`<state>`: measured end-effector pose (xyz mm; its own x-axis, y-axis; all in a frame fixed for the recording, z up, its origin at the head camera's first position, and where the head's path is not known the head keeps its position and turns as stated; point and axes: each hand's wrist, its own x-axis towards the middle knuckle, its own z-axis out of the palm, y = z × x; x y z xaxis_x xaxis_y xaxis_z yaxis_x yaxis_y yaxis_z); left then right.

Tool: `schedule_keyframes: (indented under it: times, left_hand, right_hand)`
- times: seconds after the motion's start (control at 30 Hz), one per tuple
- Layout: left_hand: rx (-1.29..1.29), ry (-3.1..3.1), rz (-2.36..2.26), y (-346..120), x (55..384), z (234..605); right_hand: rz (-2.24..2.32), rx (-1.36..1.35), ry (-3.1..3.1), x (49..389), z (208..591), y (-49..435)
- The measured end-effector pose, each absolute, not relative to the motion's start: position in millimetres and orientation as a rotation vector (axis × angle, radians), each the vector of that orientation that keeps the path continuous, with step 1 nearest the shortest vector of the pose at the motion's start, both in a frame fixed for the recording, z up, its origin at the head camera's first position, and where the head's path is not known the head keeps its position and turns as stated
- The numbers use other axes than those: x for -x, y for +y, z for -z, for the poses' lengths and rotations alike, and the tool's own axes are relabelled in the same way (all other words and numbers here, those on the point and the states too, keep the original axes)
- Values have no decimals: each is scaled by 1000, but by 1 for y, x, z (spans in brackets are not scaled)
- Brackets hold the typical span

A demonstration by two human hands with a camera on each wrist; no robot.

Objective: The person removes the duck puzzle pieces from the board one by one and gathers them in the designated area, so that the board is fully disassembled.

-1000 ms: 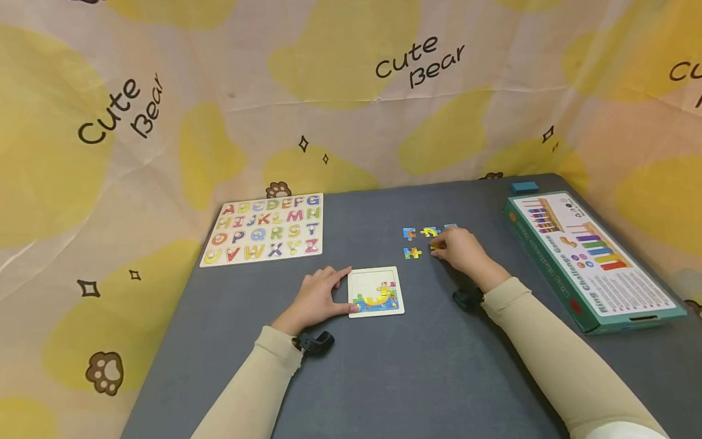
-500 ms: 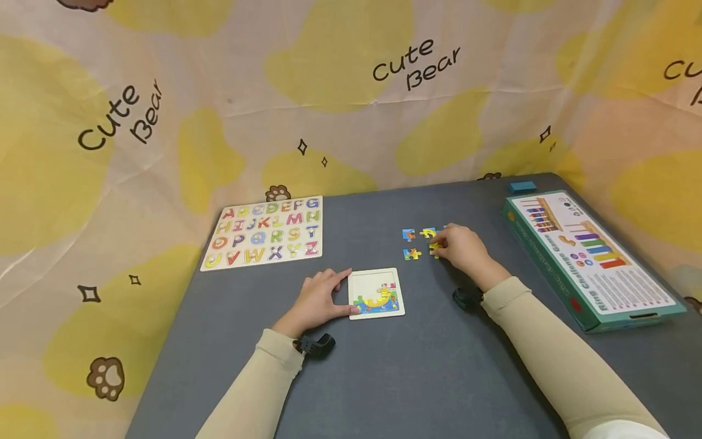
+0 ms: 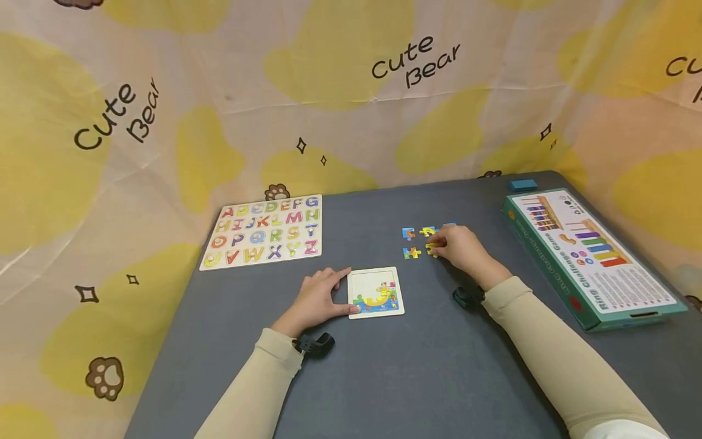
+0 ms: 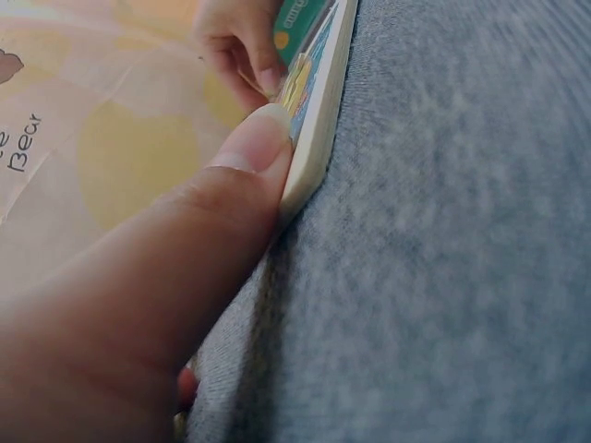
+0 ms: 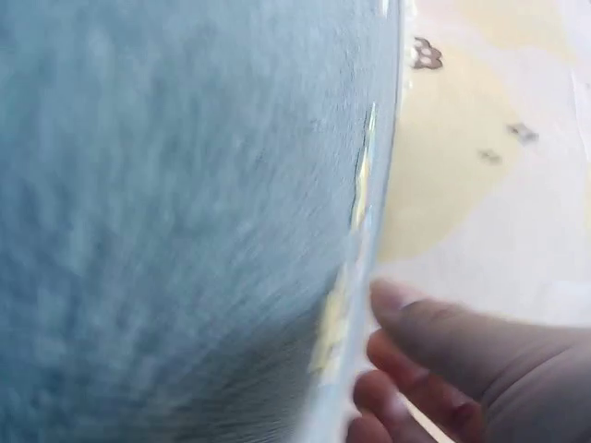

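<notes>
My left hand [image 3: 314, 300] rests at the left side of a small white puzzle board [image 3: 356, 277]. Its thumb [image 4: 249, 148] presses the near left corner and the index finger touches the far left corner. Joined jigsaw pieces [image 3: 378, 302] fill the lower and right part of the board, in blue, yellow and green. Farther back, my right hand [image 3: 463, 250] pinches a yellow jigsaw piece [image 3: 431, 250] at the tabletop, partly hidden by the fingertips. Around it lie loose blue and yellow pieces, among them an orange-blue piece [image 3: 408, 233] and a green-yellow piece [image 3: 412, 253].
An alphabet board [image 3: 263, 233] with coloured letters lies at the back left. On the right is a green and white game box [image 3: 595, 259], with a small blue block [image 3: 523, 185] behind it. A printed curtain [image 3: 340, 91] hangs behind the grey table [image 3: 428, 378].
My right hand and the yellow piece at its fingertips have shifted slightly left among the loose pieces. The left hand and the puzzle board have stayed in place.
</notes>
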<state>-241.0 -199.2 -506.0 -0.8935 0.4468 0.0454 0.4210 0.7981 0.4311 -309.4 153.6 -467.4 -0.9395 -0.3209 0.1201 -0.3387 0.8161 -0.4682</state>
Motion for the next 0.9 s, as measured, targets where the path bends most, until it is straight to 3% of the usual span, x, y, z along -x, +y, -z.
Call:
schedule_keyframes:
  times: [0.2, 0.37, 0.53, 0.9]
  left_hand:
    - [-664, 2925, -654, -201, 238, 507]
    - [-673, 2919, -634, -201, 240, 510]
    - [-673, 2917, -643, -200, 242, 511]
    - [-683, 2926, -653, -200, 243, 511]
  right_hand:
    - [-784, -925, -2808, 275, 450, 107]
    - [-613, -1256, -2848, 250, 457, 77]
    - [-530, -1234, -2881, 240, 468, 69]
    - [-880, -1126, -2904, 239, 470, 69]
